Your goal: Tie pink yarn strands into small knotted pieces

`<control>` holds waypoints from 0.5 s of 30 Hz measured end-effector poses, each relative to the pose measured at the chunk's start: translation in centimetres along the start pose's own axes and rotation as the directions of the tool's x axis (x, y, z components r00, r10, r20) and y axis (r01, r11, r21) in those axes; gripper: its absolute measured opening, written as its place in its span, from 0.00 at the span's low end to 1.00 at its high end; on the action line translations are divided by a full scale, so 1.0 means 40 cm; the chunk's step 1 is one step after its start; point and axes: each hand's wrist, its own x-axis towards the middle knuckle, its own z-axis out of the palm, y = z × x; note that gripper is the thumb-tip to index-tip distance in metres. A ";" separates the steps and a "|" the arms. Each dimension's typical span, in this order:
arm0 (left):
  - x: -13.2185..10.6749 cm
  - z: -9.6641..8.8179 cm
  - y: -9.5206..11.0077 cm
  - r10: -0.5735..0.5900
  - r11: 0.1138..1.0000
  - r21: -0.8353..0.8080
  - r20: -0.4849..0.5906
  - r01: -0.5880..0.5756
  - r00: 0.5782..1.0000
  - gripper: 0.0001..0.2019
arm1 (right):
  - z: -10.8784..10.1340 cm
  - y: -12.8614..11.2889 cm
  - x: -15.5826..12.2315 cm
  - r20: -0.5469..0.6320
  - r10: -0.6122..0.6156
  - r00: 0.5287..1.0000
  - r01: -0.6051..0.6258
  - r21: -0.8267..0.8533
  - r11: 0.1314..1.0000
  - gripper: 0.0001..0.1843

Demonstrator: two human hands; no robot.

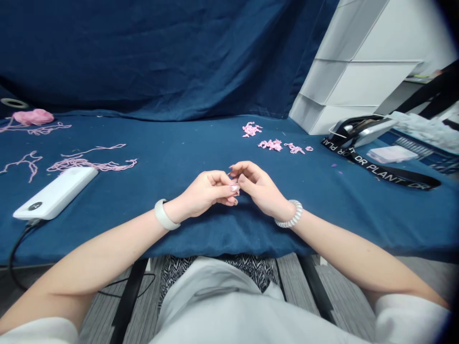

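My left hand (206,192) and my right hand (263,188) meet fingertip to fingertip just above the table's front part. Thumb and index finger of the left are pinched together, with the other fingers curled below. The right hand's fingers bend inward, thumb and fingertips close against the left ones. Whatever is between them is too small and covered to make out. Beyond the hands lie small pink yarn pieces: a looped heap (251,129), a larger heap (270,145), a smaller cluster (294,148) and a single loop (309,148).
At left are a white power bank (57,192) with a black cable (17,243), a bundle of pink yarn strands (93,165) and a pink yarn ball (33,117). A lettered black lanyard (380,173) lies right, near a white panel box (333,91). Blue cloth (179,143) covers the table.
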 end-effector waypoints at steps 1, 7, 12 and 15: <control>-0.001 0.001 0.002 0.006 1.000 -0.010 0.001 -0.006 1.000 0.17 | -0.002 0.000 0.002 -0.002 0.026 1.000 -0.026 0.030 0.999 0.24; 0.000 -0.001 0.004 0.036 0.999 0.016 0.007 -0.036 0.999 0.16 | -0.022 -0.004 0.011 0.130 0.204 0.970 -0.208 0.016 0.978 0.30; 0.003 -0.005 0.004 0.059 0.994 0.086 0.034 -0.062 0.998 0.16 | -0.014 -0.007 0.006 0.250 0.277 0.928 -0.275 -0.044 0.960 0.31; 0.003 -0.009 0.004 0.070 0.988 0.130 0.062 -0.078 0.996 0.14 | -0.009 -0.003 0.004 0.215 0.274 0.937 -0.272 -0.039 0.961 0.28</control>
